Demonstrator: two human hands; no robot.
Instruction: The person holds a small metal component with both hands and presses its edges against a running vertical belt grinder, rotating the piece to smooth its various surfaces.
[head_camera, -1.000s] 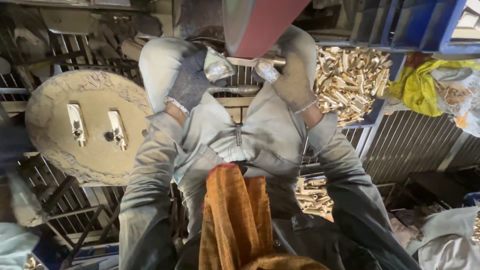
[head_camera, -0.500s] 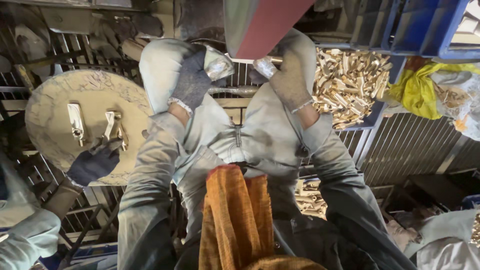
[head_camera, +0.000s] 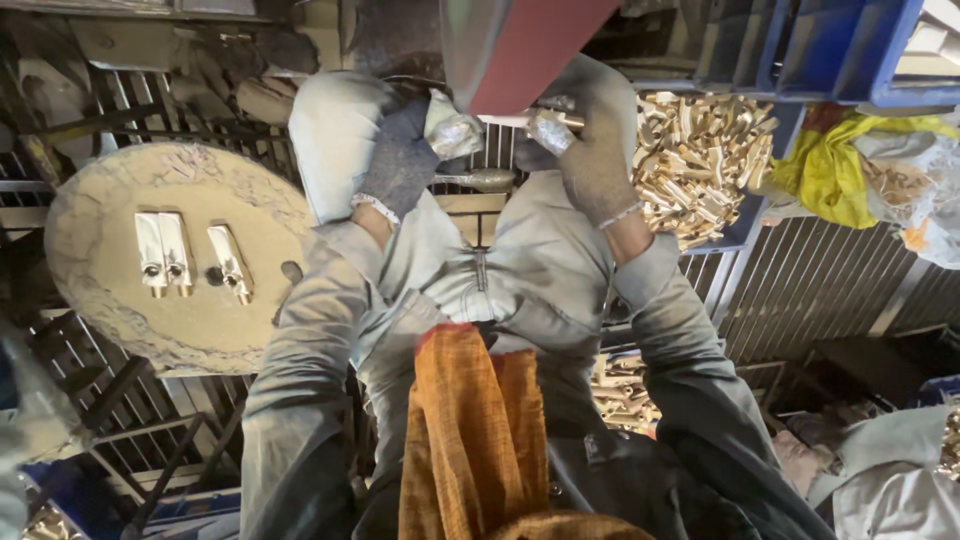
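Change: since half a second ago, another person's gloved hand has left the round disc, and a third metal piece now lies beside the two there.
Meaning: judging by this, finished pieces are being laid out on the disc while the wearer keeps working at the belt.
Nearest: an orange cloth (head_camera: 475, 440) drapes over the wearer's lap, between grey sleeves.
Left hand (head_camera: 400, 160): in a dark knit glove, fingers closed around one taped end of a small metal piece (head_camera: 515, 120).
Right hand (head_camera: 590, 155): in a grey glove, fingers pinched on the other end of the same piece.
Position: the piece is held up against the red sanding belt (head_camera: 520, 45), which slants down from above.
Disc: one round dusty disc (head_camera: 175, 260) at left carries three silvery pieces (head_camera: 185, 255), two touching, one just beside.
Farther: a heap of brass parts (head_camera: 700, 160), too many to count, fills a tray beyond the right hand.
Farthest: blue bins (head_camera: 800, 50) and yellow cloth (head_camera: 830, 165) sit behind.
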